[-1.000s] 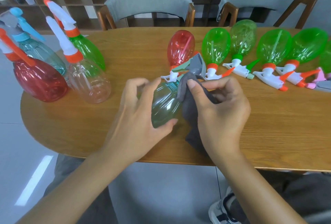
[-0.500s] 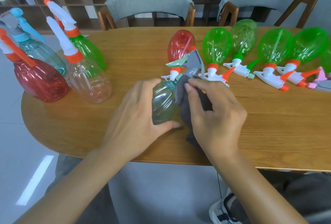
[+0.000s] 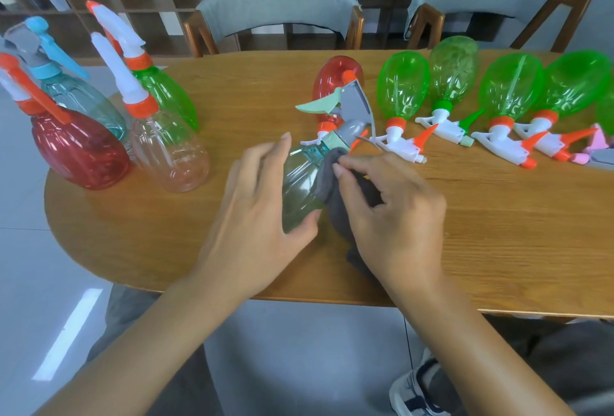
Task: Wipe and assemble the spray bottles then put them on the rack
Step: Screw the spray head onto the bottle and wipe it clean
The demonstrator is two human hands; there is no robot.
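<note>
Left hand [image 3: 262, 203] grips bottle [image 3: 300, 189] near worktop's [image 3: 498, 233] front edge; right hand [image 3: 395, 213] pinches cloth [image 3: 327, 183] against it. Best: steady the bottle, wipe right round.

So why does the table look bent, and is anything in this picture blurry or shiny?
Head view: the wide-angle lens bows the table edge and leans the standing bottles at the left outward, such as the red bottle. Head view: the left hand, right hand and the pale green bottle they hold look fairly sharp. Head view: a bright light streak reflects off the floor.
</note>
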